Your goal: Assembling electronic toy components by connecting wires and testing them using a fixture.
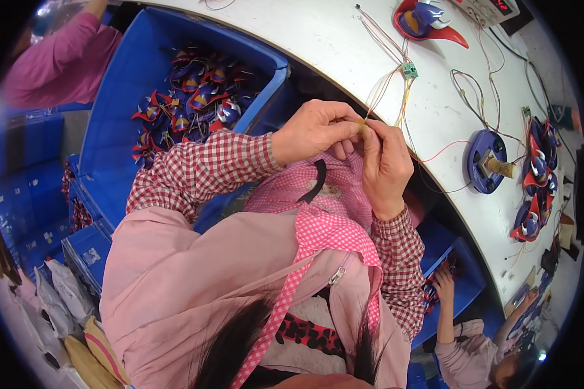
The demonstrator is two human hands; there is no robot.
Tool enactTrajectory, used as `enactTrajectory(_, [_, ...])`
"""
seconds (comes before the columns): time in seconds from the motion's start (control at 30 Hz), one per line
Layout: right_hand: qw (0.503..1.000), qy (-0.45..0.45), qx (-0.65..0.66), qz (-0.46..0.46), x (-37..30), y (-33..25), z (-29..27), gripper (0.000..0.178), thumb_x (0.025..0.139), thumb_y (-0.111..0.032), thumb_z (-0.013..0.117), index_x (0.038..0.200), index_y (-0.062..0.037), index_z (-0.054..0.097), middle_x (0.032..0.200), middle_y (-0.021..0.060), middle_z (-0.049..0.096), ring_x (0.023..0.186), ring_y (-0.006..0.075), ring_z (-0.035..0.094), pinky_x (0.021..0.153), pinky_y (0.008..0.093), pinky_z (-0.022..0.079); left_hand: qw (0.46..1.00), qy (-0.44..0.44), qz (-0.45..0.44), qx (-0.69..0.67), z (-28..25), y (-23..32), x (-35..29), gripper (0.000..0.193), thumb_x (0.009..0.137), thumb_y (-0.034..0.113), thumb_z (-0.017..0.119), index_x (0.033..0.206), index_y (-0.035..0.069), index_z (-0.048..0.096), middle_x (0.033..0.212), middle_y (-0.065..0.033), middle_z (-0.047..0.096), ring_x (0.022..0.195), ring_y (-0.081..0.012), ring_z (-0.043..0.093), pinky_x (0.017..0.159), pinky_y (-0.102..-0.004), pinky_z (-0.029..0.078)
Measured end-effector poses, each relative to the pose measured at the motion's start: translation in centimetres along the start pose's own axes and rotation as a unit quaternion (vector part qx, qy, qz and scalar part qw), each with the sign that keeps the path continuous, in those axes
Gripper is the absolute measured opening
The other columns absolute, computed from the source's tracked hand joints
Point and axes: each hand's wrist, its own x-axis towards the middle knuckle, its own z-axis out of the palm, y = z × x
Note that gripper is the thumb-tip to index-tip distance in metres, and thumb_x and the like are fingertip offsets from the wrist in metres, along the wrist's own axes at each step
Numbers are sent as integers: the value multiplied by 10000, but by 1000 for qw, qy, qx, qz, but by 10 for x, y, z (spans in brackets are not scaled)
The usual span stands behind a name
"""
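My left hand (318, 133) and my right hand (387, 162) meet at the table's near edge, fingertips pinched together. Between them is a small yellowish piece (361, 121), possibly tape, at the ends of thin wires (377, 92). The fingers hide much of it. Those wires lead up to a small green circuit board (409, 70) lying on the white table. More wires run from the board toward a red and blue plastic shell (428, 23) with a curved, pointed shape.
A blue bin (120, 84) at left holds several red and blue shells (198, 91). On the white table (435, 104) are a round blue part (486, 162), a row of shells (535, 181) and a device with a red display (490, 10). Co-workers (65, 58) sit at upper left and lower right.
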Motion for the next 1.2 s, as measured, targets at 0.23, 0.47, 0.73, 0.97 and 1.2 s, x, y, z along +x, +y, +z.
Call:
enactTrajectory(0.23, [979, -78, 41, 183, -40, -1, -26, 289, 792, -68, 695, 1030, 23, 557, 799, 77, 597, 681, 111, 574, 573, 238, 473, 861, 47, 199, 466, -28, 11, -7, 176, 840, 133, 615, 967, 13, 635, 719, -83, 589, 603, -184, 589, 558, -255, 489])
enactTrajectory(0.47, [935, -72, 136, 320, -44, 38, 1, 325, 828, -138, 681, 1059, 43, 541, 807, 55, 615, 650, 81, 570, 564, 191, 461, 672, 44, 468, 572, -12, 45, 106, 216, 802, 136, 644, 1011, 81, 645, 859, -85, 513, 838, -239, 492, 773, -340, 422])
enactTrajectory(0.73, [865, 4, 291, 409, -49, 36, 7, 212, 892, -128, 595, 1019, 36, 554, 811, 70, 637, 625, 75, 570, 551, 193, 470, 697, -83, 397, 591, -28, 36, 158, 153, 837, 169, 614, 965, 87, 631, 901, -62, 516, 899, -222, 470, 814, -333, 391])
enactTrajectory(0.97, [828, 33, 360, 428, -62, 30, -14, 168, 896, -133, 590, 967, 17, 564, 809, 75, 641, 608, 70, 557, 542, 194, 464, 718, -87, 350, 596, -22, 41, 167, 127, 849, 183, 604, 874, 58, 610, 885, -60, 514, 871, -220, 465, 798, -325, 393])
enactTrajectory(1.2, [838, 53, 354, 412, -67, 26, -26, 136, 901, -127, 579, 942, 2, 567, 799, 70, 638, 596, 69, 546, 537, 195, 457, 730, -75, 375, 566, -16, 37, 163, 146, 839, 200, 601, 833, 56, 620, 854, -84, 537, 854, -247, 476, 785, -343, 391])
